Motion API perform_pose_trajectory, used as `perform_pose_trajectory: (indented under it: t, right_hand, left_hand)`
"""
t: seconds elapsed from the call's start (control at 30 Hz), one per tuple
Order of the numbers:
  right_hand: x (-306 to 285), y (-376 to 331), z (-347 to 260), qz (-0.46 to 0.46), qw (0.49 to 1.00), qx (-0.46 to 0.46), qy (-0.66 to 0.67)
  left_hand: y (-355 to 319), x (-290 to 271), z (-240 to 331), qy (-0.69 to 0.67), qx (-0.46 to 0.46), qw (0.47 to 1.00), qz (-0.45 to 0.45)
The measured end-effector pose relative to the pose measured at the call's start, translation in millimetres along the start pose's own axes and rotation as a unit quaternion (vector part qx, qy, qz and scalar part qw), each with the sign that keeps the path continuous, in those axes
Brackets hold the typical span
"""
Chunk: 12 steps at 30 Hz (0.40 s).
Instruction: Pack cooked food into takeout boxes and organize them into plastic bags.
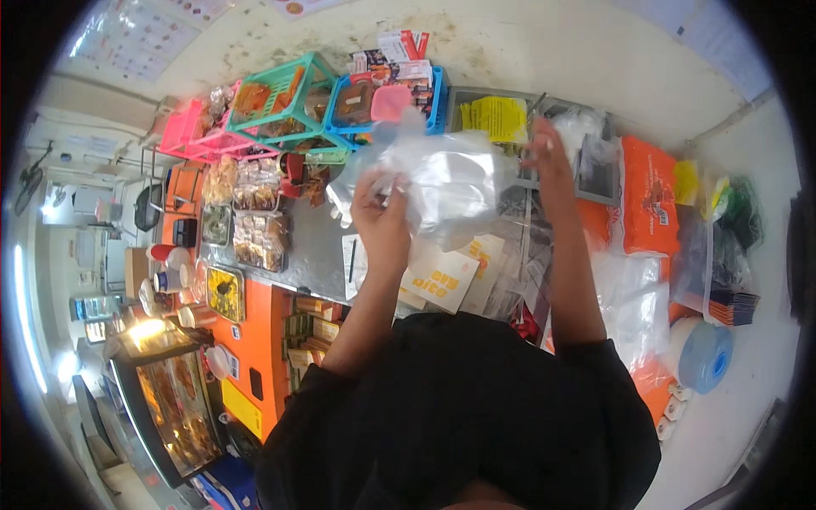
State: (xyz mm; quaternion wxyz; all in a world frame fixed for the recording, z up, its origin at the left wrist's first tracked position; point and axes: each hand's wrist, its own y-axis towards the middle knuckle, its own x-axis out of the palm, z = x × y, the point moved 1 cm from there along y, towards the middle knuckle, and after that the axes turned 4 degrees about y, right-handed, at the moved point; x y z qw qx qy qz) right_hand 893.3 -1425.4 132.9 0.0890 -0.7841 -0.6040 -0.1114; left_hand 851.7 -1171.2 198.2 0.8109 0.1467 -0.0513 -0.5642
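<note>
In front of me hangs a clear plastic bag [455,183], puffed out and shiny. My left hand [380,202] pinches its near left edge between thumb and fingers. To the right of the bag my right hand [551,155] is raised, its fingers somewhat blurred but apart, with nothing visible in them. Below the bag lie flat white cartons with yellow print [440,274] on the counter. A grey divided tray [597,180] sits behind my right hand, with a yellow plastic bag [495,119] and crumpled clear plastic in its compartments.
A blue basket [442,100], a green basket [316,68] and a pink basket [180,132] stand along the wall. Packed food trays [259,238] lie to the left. On the right are a large orange package [648,200] and a blue water bottle [710,355]. A lit glass food case [174,408] stands lower left.
</note>
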Motion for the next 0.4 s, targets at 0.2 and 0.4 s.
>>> perform_pose_trajectory:
  t: [0.2, 0.4]
  right_hand:
    - [48, -73, -46, -0.110, 0.985, -0.004, -0.129]
    - [21, -78, -38, -0.065, 0.995, 0.048, -0.060]
  left_hand:
    - [-12, 0, -3, -0.059, -0.076, 0.991, -0.092]
    - [-12, -5, -6, -0.133, -0.112, 0.980, -0.091]
